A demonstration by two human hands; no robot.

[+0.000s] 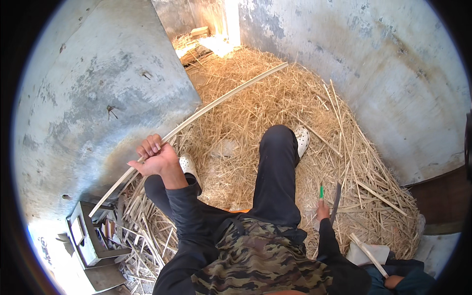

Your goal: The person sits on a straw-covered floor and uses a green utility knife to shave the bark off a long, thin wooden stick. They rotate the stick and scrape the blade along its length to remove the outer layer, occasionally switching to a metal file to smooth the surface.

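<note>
My left hand (157, 158) is closed around a long pale split-bamboo strip (231, 93). The strip slants from the wooden box at lower left up over the straw toward the far wall. Low on my right side, my right hand (323, 210) is closed on a thin green pen-like tool (321, 191) whose tip points away from me. Just right of that hand is a dark, narrow blade-like piece (336, 201); whether the hand touches it I cannot tell.
Straw and bamboo shavings (236, 118) cover the floor, with loose strips (344, 142) along the right. Rough walls (354, 59) close in both sides. An open wooden box (93, 241) stands lower left. At lower right another person's hand (393, 281) grips a bamboo piece (368, 254).
</note>
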